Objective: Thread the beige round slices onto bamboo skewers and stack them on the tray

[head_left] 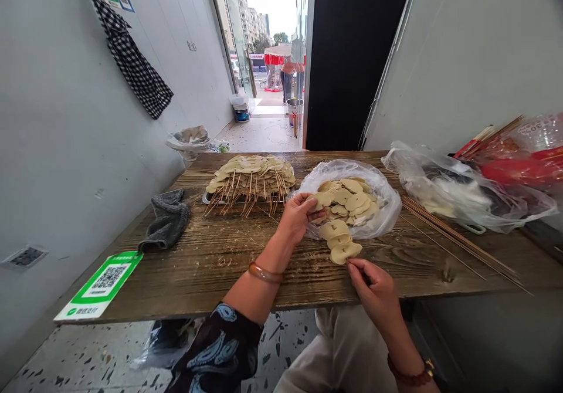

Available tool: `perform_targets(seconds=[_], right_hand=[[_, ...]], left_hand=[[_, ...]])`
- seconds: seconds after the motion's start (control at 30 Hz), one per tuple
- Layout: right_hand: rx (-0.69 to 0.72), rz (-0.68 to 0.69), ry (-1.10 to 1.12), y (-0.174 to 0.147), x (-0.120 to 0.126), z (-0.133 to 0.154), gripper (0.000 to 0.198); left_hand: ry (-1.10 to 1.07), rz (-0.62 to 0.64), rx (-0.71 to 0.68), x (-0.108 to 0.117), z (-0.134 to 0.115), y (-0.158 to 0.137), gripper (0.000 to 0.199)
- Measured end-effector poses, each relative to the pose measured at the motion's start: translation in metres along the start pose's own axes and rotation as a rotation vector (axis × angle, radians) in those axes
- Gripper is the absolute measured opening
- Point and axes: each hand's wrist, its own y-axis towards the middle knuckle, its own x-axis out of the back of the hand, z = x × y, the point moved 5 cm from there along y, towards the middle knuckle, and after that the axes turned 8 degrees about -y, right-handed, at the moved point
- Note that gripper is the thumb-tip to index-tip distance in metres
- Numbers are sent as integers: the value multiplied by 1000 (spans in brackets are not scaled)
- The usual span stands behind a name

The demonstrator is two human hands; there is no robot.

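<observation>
Left hand [294, 218] pinches pale slice [323, 200]; right hand [376, 293] grasps loaded skewer [340, 241] by table's [211, 270] front edge; skewer pile [251, 175] near far edge.

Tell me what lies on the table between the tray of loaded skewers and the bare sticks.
In the head view, an open plastic bag of flat, pale slices lies there, with the left hand at its edge.

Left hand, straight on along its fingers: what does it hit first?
Beyond the slice it holds, the left hand would probably meet the loose slices piled in the open plastic bag; height above them is unclear from this one view.
</observation>
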Motion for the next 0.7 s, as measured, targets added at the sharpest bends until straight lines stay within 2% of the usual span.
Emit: perform_targets(seconds=[0.43,0.7], right_hand=[[45,-33,-21,-1,0,2,22],[7,-20,-11,0,-1,0,23]], left_hand=[[23,19,-15,-3,0,-2,42],[74,55,-31,-6,5,-4,41]])
